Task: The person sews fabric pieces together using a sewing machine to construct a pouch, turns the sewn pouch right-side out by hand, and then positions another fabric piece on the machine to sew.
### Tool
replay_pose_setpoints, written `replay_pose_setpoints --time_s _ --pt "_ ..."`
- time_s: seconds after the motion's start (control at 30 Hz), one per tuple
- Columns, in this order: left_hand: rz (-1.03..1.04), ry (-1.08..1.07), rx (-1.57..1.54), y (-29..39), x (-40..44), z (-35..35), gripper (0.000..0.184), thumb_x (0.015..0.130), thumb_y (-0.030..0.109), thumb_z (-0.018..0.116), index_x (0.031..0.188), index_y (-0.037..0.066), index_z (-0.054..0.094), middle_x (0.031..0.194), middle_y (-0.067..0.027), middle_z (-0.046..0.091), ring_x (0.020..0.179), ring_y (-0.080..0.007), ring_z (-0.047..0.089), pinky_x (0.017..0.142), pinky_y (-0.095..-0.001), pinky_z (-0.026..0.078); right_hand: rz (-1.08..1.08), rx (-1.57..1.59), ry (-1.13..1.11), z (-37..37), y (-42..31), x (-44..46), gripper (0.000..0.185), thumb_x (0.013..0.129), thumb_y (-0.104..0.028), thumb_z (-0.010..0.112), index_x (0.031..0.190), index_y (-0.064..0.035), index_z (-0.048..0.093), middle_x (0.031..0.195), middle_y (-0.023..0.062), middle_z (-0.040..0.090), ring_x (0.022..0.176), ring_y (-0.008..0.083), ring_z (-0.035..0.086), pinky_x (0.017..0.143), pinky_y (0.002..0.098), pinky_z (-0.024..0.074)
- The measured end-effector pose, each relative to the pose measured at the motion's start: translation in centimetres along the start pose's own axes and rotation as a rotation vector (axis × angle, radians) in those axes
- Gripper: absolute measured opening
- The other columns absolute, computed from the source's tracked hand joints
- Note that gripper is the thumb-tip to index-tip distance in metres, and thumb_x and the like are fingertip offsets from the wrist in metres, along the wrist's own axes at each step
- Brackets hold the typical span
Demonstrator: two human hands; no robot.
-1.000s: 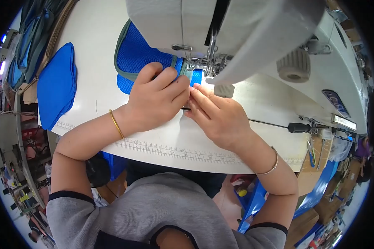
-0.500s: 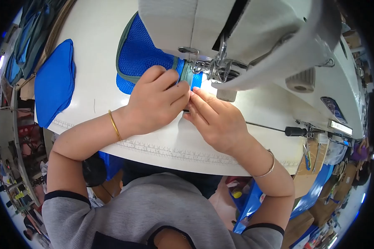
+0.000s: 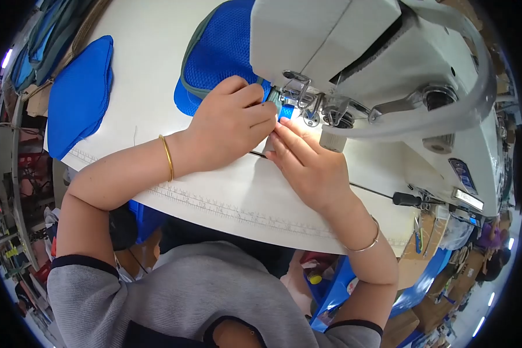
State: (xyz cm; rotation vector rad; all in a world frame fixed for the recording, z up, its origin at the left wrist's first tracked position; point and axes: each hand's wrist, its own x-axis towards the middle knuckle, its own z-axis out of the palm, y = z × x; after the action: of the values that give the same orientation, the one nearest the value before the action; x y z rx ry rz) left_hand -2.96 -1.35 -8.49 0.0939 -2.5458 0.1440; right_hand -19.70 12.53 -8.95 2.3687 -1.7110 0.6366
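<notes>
Near the sewing machine's (image 3: 354,52) needle area lies a blue mesh piece (image 3: 220,52) with grey-green edging. My left hand (image 3: 232,124) is closed on the near right end of this piece, its fingers curled and pinched. Right beside it, my right hand (image 3: 313,162) rests with its fingers stretched out, their tips by a small blue strip (image 3: 286,112) just in front of the presser foot. The fingertips of both hands nearly meet, and the edge under them is partly hidden.
Stacked blue fabric pieces (image 3: 81,95) lie on the white table (image 3: 156,81) at the left. A printed ruler (image 3: 232,211) runs along the near edge. To the right are a black-handled tool (image 3: 406,199) and small snips (image 3: 418,235). Edged blue pieces (image 3: 40,40) hang at the upper left.
The camera view has shifted and turned, so the machine appears farther right and the mesh piece higher. Both hands keep nearly the same pose beside the needle area.
</notes>
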Motion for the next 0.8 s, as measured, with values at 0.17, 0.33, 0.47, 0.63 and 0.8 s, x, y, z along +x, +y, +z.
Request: replay_pose_setpoints --time_s 0.17,0.33,0.47,0.63,0.8 --pt "-0.022 -0.023 0.030 -0.5 0.5 0.1 0.010 0.072 0.013 0.066 0.080 0.008 0.067 0.091 -0.0010 0.063 0.093 -0.0197 0.057 0.081 -0.0341 0.046 0.031 -0.009 0.004 0.2 0.6 0.5 0.026 0.083 -0.019 0.080 0.106 -0.0067 0.076 0.116 0.0041 0.073 0.114 0.0197 0.069 0.083 0.0313 0.0599" --pt "-0.172 0.067 -0.064 -0.2 0.3 -0.3 0.027 0.071 0.010 0.070 0.098 0.006 0.068 0.096 -0.0033 0.063 0.098 -0.0229 0.057 0.086 -0.0379 0.046 0.029 -0.033 0.030 0.4 0.7 0.4 0.026 0.084 -0.017 0.080 0.107 -0.0059 0.075 0.116 0.0045 0.073 0.115 0.0201 0.068 0.084 0.0320 0.0596" --pt "-0.216 -0.028 0.050 -1.7 -0.8 -2.8 0.033 0.070 0.008 0.072 0.103 0.006 0.066 0.102 -0.0080 0.065 0.103 -0.0255 0.060 0.091 -0.0400 0.048 0.024 -0.013 0.004 0.3 0.7 0.3 0.024 0.085 -0.017 0.079 0.105 -0.0048 0.074 0.117 0.0050 0.072 0.115 0.0198 0.068 0.083 0.0313 0.0596" --pt "0.195 0.058 -0.038 -3.9 -0.5 -2.0 0.030 0.072 0.010 0.070 0.102 0.008 0.067 0.096 -0.0072 0.064 0.089 -0.0242 0.062 0.077 -0.0322 0.051 0.028 -0.029 -0.036 0.3 0.6 0.2 0.025 0.084 -0.017 0.079 0.105 -0.0036 0.074 0.117 0.0056 0.072 0.116 0.0200 0.068 0.081 0.0306 0.0599" --pt "0.177 -0.026 0.126 -3.4 0.4 -2.6 0.040 0.070 0.034 0.074 0.103 0.011 0.067 0.093 -0.0045 0.059 0.085 -0.0197 0.057 0.071 -0.0321 0.044 0.043 -0.011 -0.052 0.3 0.6 0.2 0.026 0.085 -0.018 0.078 0.106 -0.0036 0.074 0.117 0.0055 0.072 0.116 0.0205 0.068 0.082 0.0322 0.0598"
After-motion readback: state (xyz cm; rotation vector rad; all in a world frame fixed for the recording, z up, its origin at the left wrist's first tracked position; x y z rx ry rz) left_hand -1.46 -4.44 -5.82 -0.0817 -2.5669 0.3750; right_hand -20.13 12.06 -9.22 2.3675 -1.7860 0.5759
